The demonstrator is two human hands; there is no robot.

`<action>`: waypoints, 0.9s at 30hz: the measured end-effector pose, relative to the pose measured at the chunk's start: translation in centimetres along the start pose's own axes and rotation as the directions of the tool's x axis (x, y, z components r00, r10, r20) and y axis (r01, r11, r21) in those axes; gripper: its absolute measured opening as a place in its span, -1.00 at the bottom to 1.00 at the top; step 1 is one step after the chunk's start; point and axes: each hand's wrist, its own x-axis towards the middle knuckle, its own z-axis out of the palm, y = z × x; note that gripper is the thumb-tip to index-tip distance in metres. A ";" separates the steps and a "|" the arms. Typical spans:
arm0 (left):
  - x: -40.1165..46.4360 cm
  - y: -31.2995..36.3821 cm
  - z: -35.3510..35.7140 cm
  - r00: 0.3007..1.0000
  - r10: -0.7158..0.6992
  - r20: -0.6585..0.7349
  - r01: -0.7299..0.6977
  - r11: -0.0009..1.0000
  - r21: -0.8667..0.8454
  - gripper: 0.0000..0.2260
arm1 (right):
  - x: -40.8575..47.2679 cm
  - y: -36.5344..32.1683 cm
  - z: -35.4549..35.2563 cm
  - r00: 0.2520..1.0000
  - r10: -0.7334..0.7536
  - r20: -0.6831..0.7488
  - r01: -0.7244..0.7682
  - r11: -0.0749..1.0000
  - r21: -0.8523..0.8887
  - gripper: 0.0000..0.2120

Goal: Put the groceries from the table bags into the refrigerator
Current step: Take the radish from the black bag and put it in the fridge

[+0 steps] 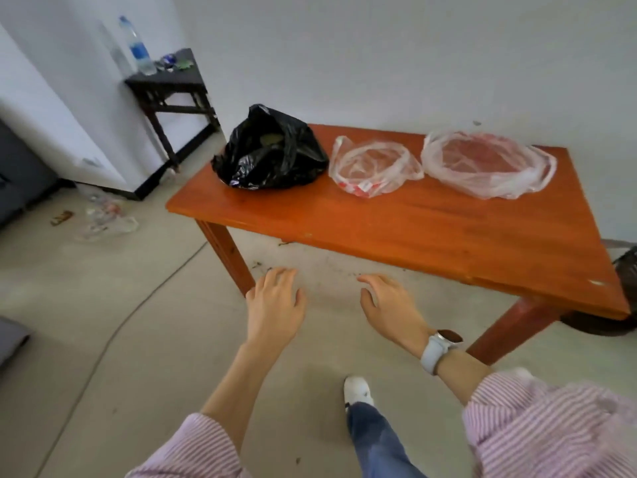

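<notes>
An orange wooden table point(396, 232) carries three bags in a row along its far side. A black plastic bag point(272, 150) sits at the left end, with something greenish showing in its open top. A small clear bag point(374, 167) lies in the middle and looks flat. A larger clear bag point(486, 163) with a reddish tint lies at the right. My left hand point(275, 301) and my right hand point(389, 305) hover over the floor in front of the table's near edge, both empty with fingers spread. A white refrigerator point(51, 108) stands at the left.
A dark side table point(172, 84) with a water bottle point(138, 46) stands against the far wall. Crumpled clear plastic point(107, 219) and a cable point(138, 301) lie on the grey floor. A dark basket point(625, 270) sits behind the table's right end.
</notes>
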 end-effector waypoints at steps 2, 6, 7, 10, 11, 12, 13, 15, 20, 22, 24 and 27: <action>5.6 -1.0 0.2 1.000 -0.019 -0.025 0.018 1.000 -0.018 -0.68 | 6.0 -0.1 0.1 1.000 -0.030 0.007 0.030 0.999 0.017 -0.68; 17.3 -1.9 -0.7 0.998 -0.034 -0.060 0.030 0.998 -0.060 -0.69 | 18.3 -0.9 -0.9 0.997 -0.073 -0.028 0.075 0.994 0.082 -0.68; 19.9 -2.1 -1.2 0.996 -0.041 -0.084 0.035 0.997 -0.074 -0.69 | 21.1 -1.4 -1.2 0.995 -0.089 -0.038 0.092 0.992 0.083 -0.69; 26.3 -3.4 -2.4 0.984 -0.069 -0.161 0.049 0.991 -0.125 -0.68 | 28.8 -3.4 -1.6 0.985 -0.164 -0.046 0.168 0.981 0.097 -0.69; 28.2 -4.1 -2.8 0.982 -0.073 -0.173 0.049 0.989 -0.138 -0.66 | 31.1 -4.1 -1.6 0.983 -0.177 -0.047 0.181 0.977 0.112 -0.68; 30.0 -4.9 -3.0 0.982 -0.074 -0.176 0.048 0.988 -0.149 -0.63 | 33.3 -4.8 -1.5 0.980 -0.190 -0.051 0.195 0.973 0.124 -0.68; 31.8 -5.8 -3.1 0.982 -0.074 -0.174 0.046 0.986 -0.160 -0.60 | 35.5 -5.5 -1.3 0.977 -0.206 -0.058 0.212 0.968 0.134 -0.67; 35.7 -7.7 -3.3 0.984 -0.057 -0.171 0.026 0.984 -0.175 -0.56 | 39.9 -6.7 -0.7 0.969 -0.235 -0.071 0.244 0.958 0.151 -0.66; 46.4 -12.8 -1.7 0.988 0.036 -0.151 -0.065 0.980 -0.191 -0.59 | 49.5 -8.2 2.1 0.960 -0.278 0.014 0.275 0.955 0.113 -0.49; 50.9 -14.8 -0.5 0.994 0.072 -0.082 -0.088 0.972 -0.220 -0.55 | 53.0 -7.9 4.1 0.970 -0.233 0.075 0.231 0.972 0.033 -0.40; 55.0 -16.7 0.9 0.990 0.134 0.041 -0.120 0.964 -0.239 -0.50 | 56.4 -7.3 5.8 0.984 -0.157 0.083 0.165 0.982 -0.092 -0.37; 60.5 -19.6 3.5 0.938 0.202 0.282 -0.163 0.974 -0.155 -0.42 | 60.8 -6.4 7.8 0.992 -0.047 0.119 0.081 0.948 -0.306 -0.34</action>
